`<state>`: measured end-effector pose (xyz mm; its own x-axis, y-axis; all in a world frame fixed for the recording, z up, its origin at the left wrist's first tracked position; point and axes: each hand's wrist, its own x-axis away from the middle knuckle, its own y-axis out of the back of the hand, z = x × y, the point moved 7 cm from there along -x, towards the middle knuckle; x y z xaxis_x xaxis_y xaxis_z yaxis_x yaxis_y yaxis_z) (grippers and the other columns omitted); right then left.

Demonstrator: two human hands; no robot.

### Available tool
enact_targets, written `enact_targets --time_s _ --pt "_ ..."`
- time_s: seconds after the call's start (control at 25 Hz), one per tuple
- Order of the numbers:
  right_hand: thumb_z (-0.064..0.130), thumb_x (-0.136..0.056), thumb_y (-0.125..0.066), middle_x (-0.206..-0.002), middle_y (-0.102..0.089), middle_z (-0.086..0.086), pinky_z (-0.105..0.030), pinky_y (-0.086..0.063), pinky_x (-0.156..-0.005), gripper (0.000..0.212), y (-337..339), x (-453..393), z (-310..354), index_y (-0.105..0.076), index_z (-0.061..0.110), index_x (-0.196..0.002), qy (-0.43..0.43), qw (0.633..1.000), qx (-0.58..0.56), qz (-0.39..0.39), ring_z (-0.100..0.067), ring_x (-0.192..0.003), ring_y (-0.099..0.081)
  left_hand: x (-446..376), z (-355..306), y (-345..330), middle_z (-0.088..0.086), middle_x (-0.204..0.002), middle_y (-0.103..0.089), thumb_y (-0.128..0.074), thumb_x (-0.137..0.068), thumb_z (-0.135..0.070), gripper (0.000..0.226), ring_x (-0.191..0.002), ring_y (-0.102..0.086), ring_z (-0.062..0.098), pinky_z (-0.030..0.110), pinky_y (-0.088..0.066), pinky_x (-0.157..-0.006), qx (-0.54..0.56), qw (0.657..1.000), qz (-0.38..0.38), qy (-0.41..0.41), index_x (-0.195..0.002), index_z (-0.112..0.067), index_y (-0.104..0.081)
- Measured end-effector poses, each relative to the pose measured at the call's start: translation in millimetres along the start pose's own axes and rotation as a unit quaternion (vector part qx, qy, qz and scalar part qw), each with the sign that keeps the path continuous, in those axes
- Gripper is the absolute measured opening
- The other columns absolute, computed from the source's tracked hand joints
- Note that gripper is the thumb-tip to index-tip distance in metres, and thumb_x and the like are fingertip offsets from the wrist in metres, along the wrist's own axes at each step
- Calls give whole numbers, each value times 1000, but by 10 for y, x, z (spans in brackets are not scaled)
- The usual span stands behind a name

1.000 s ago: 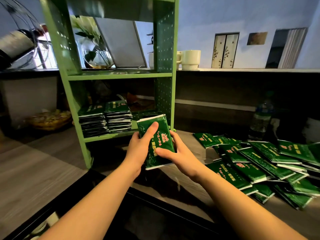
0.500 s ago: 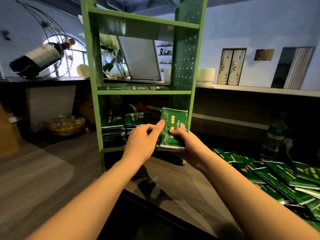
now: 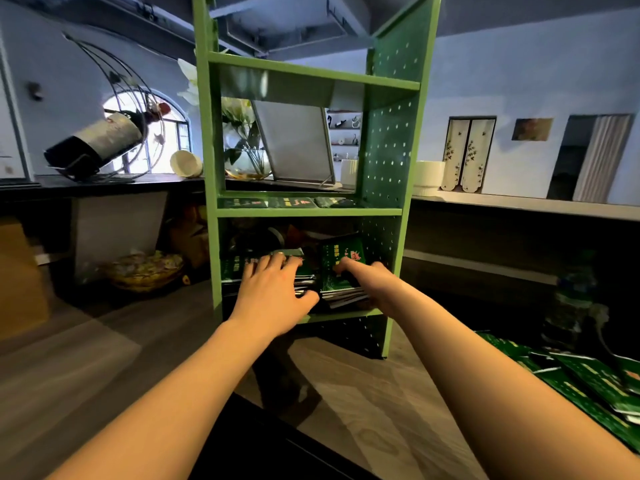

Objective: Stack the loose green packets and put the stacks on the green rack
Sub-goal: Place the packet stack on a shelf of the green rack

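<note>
I see both hands inside the lower shelf of the green rack [image 3: 388, 161]. My left hand [image 3: 273, 292] lies flat, fingers spread, pressing on the stacks [image 3: 235, 268] already there. My right hand [image 3: 372, 282] grips a fresh stack of green packets [image 3: 341, 258], tilted, beside them. Loose packets [image 3: 585, 379] lie on the desk [image 3: 363, 393] at right.

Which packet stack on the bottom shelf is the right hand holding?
The rightmost stack, beside the perforated side panel; the right hand grips it, while the left hand rests on the middle stack.
</note>
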<state>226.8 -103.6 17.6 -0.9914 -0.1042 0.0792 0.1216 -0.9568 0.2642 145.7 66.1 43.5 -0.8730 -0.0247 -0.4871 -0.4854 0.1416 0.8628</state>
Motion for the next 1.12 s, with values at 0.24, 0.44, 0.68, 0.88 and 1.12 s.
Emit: enact_targets --time_s 0.24,0.44,0.68,0.88,1.12 --pt "55 -87 -59 -149 -40 -15 -43 -32 -106 73 -69 -167 41 -45 10 -142 -10 997 72 21 -35 -135 -39 38 96 -10 -3 -157 -37 -50 -94 -54 64 -146 -30 22 43 -17 -122 22 1000 17 -2 -152 -30 -34" --pt "58 -89 -53 -153 -36 -11 -45 -29 -106 63 -17 -207 11 -50 20 -138 -35 996 70 39 -34 -137 -34 48 124 3 -4 -157 -37 -51 -95 -52 64 -146 -30 21 42 -18 -122 35 999 23 -11 -152 -29 -34" --pt "54 -84 -59 -124 -63 -13 -47 -48 -100 42 -83 -280 -44 -65 22 -110 -53 997 -44 40 -34 -111 -61 43 134 -10 -4 -157 -36 -52 -95 -51 64 -147 -29 22 43 -17 -123 47 999 21 -10 -152 -29 -33" --pt "42 -89 -63 -107 -70 -16 -39 -57 -80 46 -173 -300 4 -60 8 -119 -38 994 -101 29 -32 -95 -69 52 148 -30 -3 -157 -35 -53 -94 -48 64 -147 -28 22 43 -17 -124 61 998 11 -9 -152 -29 -33" --pt "59 -73 -73 -133 -58 -14 -42 -50 -92 89 -167 -377 44 -41 11 -142 -20 999 -43 -5 -33 -115 -58 57 152 -34 -4 -157 -35 -56 -94 -44 61 -147 -27 21 43 -16 -124 81 997 -9 -4 -150 -30 -36"
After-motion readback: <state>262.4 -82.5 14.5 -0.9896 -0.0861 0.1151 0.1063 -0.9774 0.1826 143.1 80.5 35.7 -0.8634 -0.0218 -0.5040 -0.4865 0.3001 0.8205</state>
